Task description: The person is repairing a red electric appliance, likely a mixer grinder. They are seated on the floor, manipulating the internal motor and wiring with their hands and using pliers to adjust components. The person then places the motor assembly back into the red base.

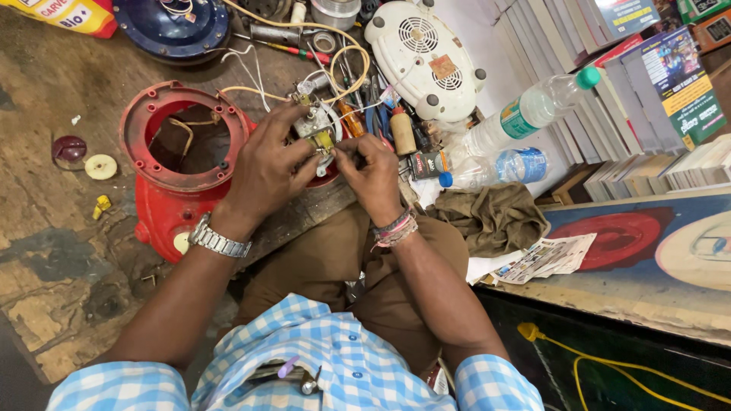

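— Checked blue-and-white shirt (335, 358) sits nearest the lens, a metal tool (293, 374) tucked at its front. What are the fingers doing?

— Left hand (266, 164), steel watch (218, 240) on its wrist, has its fingers curled tight around a small white electrical part (320, 129) with brass terminals, holding it over the red round housing (183, 152) on the floor.

— And the other?

— Right hand (373, 175) has its fingers pinched shut on the same part's lower edge, thumb touching a brass piece. Pale wires (343, 57) loop up from it toward a white fan casing (426, 57)
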A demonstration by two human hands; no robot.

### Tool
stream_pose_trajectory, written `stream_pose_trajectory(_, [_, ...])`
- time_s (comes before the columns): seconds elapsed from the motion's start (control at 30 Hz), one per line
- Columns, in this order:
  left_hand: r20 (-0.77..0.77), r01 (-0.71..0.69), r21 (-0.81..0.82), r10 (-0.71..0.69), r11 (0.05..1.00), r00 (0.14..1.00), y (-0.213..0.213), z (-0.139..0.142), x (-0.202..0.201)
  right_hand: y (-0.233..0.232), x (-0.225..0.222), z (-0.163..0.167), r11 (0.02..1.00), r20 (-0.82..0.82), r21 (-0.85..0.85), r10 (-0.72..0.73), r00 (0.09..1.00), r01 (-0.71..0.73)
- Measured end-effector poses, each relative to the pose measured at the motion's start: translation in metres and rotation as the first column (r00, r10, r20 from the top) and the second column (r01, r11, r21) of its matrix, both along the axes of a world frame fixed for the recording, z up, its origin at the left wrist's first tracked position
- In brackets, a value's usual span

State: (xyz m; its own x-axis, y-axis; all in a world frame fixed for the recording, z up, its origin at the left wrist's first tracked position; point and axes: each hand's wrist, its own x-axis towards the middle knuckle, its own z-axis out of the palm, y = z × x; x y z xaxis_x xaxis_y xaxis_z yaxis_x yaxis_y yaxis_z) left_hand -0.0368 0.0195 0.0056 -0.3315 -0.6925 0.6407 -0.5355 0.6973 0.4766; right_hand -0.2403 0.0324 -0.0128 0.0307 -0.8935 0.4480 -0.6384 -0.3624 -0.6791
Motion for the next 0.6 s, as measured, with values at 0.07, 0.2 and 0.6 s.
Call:
stream_pose_trajectory(0.07, [-0.004, 0.011, -0.007, -0.011, 1.0, 1.0, 0.0, 0.0, 0.001, -0.001, 0.001, -0.001, 0.999, -0.012, -0.034, 0.014, 1.0, -0.014])
stream_pose_trajectory(0.2, [0.057, 0.0, -0.037, 0.002, 0.999, 0.998, -0.005, 0.001, 0.001, -0.005, 0.005, 0.001, 0.998, 0.002, -0.042, 0.045, 0.999, -0.045])
stream_pose_trajectory(0.6, [0.144, -0.045, -0.067, 0.054, 0.997, 0.988, -0.01, -0.001, -0.013, -0.002, 0.005, 0.021, 0.962, -0.369, -0.27, -0.063, 0.927, -0.043])
